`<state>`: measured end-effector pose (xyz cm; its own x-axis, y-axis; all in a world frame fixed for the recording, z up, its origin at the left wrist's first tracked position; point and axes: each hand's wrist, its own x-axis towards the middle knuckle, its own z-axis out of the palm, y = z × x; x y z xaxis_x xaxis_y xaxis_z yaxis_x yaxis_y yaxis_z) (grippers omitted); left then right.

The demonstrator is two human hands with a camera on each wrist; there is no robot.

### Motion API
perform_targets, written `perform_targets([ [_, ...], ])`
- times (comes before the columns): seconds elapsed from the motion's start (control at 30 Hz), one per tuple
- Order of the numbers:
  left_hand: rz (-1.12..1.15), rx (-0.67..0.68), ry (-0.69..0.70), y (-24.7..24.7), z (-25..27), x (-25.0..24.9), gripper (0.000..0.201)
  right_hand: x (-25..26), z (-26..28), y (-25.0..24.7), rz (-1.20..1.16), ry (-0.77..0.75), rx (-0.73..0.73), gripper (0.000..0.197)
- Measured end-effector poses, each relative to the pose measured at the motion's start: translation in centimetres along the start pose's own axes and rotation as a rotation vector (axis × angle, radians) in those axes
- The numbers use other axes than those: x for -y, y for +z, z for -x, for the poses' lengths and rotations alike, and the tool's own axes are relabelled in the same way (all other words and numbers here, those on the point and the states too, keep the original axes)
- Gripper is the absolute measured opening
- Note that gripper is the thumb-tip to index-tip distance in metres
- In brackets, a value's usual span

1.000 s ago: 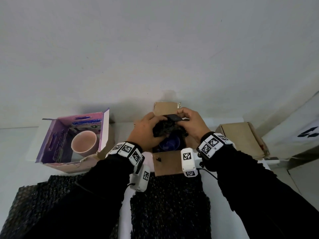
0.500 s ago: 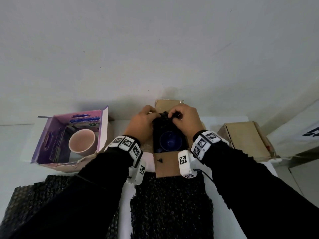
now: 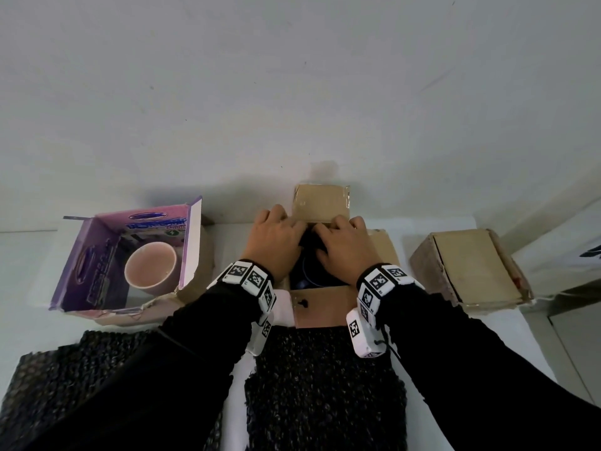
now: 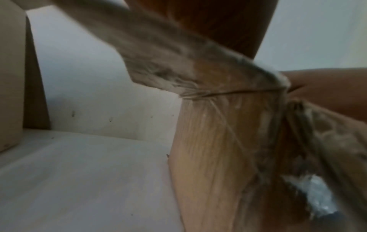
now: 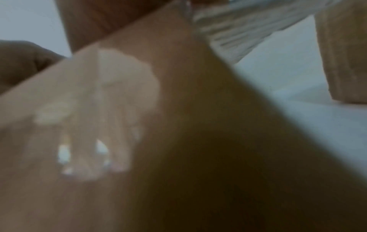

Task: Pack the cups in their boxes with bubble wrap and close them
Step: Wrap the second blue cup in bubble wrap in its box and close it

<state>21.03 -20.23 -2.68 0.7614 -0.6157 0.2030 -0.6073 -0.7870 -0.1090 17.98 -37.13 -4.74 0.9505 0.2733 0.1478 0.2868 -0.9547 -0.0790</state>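
Blue cup (image 3: 305, 277) sits upright in cardboard box (image 3: 325, 307) — mouth upward.

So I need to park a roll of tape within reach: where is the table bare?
Bare white table shows between the open middle box and the closed brown box, and a narrower strip between the purple box and the left hand. The near edge is crowded with black bubble wrap; both hands fill the middle box.

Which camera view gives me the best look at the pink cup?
The head view: the pink cup stands upright inside the open purple box, its rim in plain sight. The two wrist views are blurred close-ups of cardboard and skin; neither shows the cup.
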Motion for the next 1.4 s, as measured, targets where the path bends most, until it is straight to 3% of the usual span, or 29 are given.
perform_targets([
  [0.1, 0.110, 0.010, 0.019, -0.1, 0.1, -0.2, 0.035, 0.3, -0.5, 0.1, -0.023, -0.010, 0.030, 0.025],
  [0.23, 0.106, 0.081, 0.015, 0.3, 0.5, -0.2, 0.028, -0.2, 0.3, -0.7, -0.170, 0.076, -0.068, 0.019],
  [0.33, 0.017, 0.132, 0.031, 0.7, 0.3, -0.3, 0.029, -1.2, 1.3, -1.2, -0.056, 0.075, -0.163, 0.027],
  [0.5, -0.041, 0.147, -0.119, 1.1, 0.1, -1.2, 0.067, -2.2, 2.2, -1.8, 0.045, 0.017, 0.019, 0.029],
  [0.6, -0.052, 0.129, -0.160, 0.9, 0.0, -1.4, 0.044, -2.5, 1.9, -1.3, 0.065, 0.031, -0.061, 0.014],
  [0.8, 0.033, 0.061, -0.188, 0.4, -0.3, -1.1, 0.016, -1.8, 1.1, -0.4, 0.015, 0.154, -0.177, 0.018],
  [1.0, 0.156, 0.108, -0.096, 1.0, 0.0, -1.2, 0.040, -0.7, 0.9, -0.5, 0.097, 0.162, -0.007, 0.024],
  [1.1, 0.202, 0.147, -0.160, 1.5, 0.4, -1.2, 0.049, -0.6, 1.6, -0.8, 0.059, 0.146, 0.045, 0.025],
  [1.27, 0.256, -0.009, -0.115, -0.7, 2.0, -1.9, 0.037, -0.4, 3.4, -2.1, -0.112, 0.163, -0.096, 0.028],
  [1.4, 0.252, -0.024, -0.026, -2.2, 3.8, -2.9, 0.025, 0.7, 5.7, -2.9, -0.364, 0.146, -0.186, 0.025],
])
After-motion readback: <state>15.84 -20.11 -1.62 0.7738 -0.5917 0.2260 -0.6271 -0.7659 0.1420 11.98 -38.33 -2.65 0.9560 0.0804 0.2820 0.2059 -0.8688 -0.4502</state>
